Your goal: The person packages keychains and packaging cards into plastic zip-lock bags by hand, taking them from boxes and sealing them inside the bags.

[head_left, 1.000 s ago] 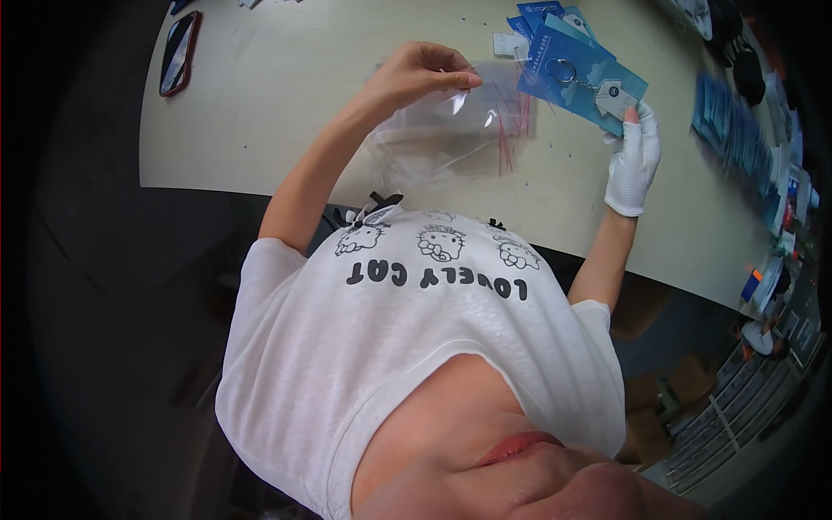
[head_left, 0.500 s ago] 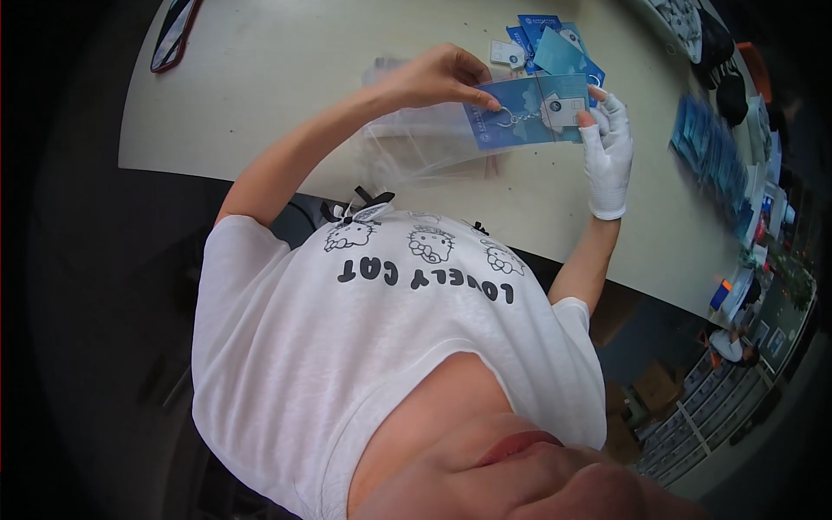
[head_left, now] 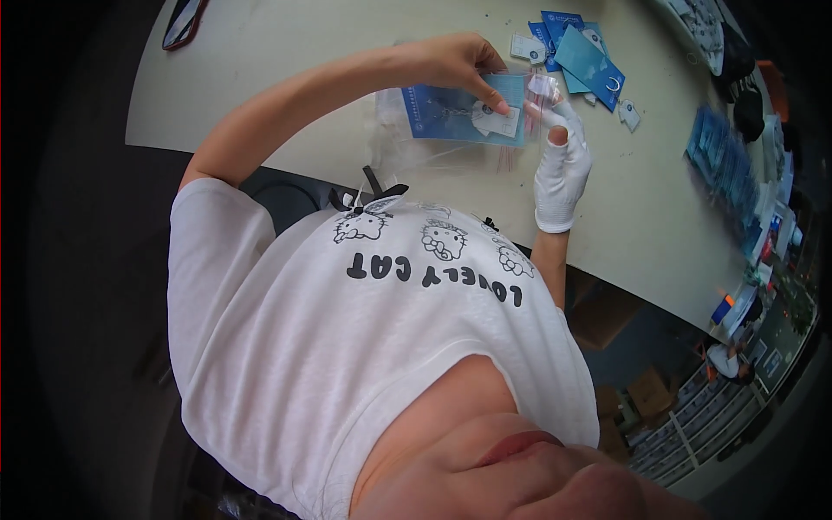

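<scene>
My left hand (head_left: 472, 68), bare, is closed in a pinch on a blue card (head_left: 431, 123) at its upper right part. A small white charm (head_left: 496, 119) on a chain lies over the card, partly under my thumb. Clear plastic of a bag (head_left: 544, 87) sticks out past the card's right end. My right hand (head_left: 562, 169), in a white glove with bare fingertips, is beside that end. Its fingers touch the clear plastic, while its thumb stands apart from them. More clear plastic bags (head_left: 390, 143) lie below and left of the card.
Several blue cards (head_left: 589, 65) with keyrings and white charms lie beyond my hands. A stack of blue packets (head_left: 721, 165) stands at the right of the table (head_left: 641, 217). A phone (head_left: 184, 23) lies far left. Another person (head_left: 728, 360) is in the right background.
The card has moved left, away from my right hand, which no longer pinches its right end. My left thumb now presses near the charm, and clear plastic shows beyond the card's right end.
</scene>
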Demonstrator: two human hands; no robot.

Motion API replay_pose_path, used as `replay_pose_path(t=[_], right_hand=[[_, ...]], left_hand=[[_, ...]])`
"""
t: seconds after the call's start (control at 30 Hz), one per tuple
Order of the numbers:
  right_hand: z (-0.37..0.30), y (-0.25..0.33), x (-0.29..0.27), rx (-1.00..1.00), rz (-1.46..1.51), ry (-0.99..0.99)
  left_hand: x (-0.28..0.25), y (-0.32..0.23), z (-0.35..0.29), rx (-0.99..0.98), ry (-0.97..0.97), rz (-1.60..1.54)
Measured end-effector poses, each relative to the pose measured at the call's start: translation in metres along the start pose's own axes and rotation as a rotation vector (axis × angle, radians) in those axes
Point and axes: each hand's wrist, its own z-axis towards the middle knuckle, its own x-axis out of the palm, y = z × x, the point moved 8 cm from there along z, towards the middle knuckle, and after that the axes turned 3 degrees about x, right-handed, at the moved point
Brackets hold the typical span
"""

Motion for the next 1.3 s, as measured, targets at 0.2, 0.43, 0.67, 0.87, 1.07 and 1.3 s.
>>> replay_pose_path(t=[0.2, 0.43, 0.67, 0.87, 1.07, 1.3], right_hand=[[0.025, -0.029, -0.034, -0.006, 0.059, -0.030], [0.088, -0.115, -0.121, -0.181, -0.744, 0.124], [0.085, -0.128, -0.105, -0.517, -1.152, 0.276], [0.096, -0.093, -0.095, -0.575, -1.098, 0.303], [0.114, -0.085, -0.124, -0.172, -0.760, 0.219], [0.094, -0.053, -0.096, 0.116, 0.086, 0.315]], left_hand=[[-0.070, -0.003, -0.039, 0.074, -0.270, 0.214], [-0.183, 0.079, -0.106, -0.111, -0.387, 0.815], [-0.085, -0.049, 0.010, 0.229, -0.366, 0.466], [0.016, -0.069, 0.099, 0.803, -0.559, 1.166], [0.026, -0.152, 0.061, 0.916, -0.946, 1.850], [0.028, -0.088, 0.074, 0.859, -0.308, 0.870]])
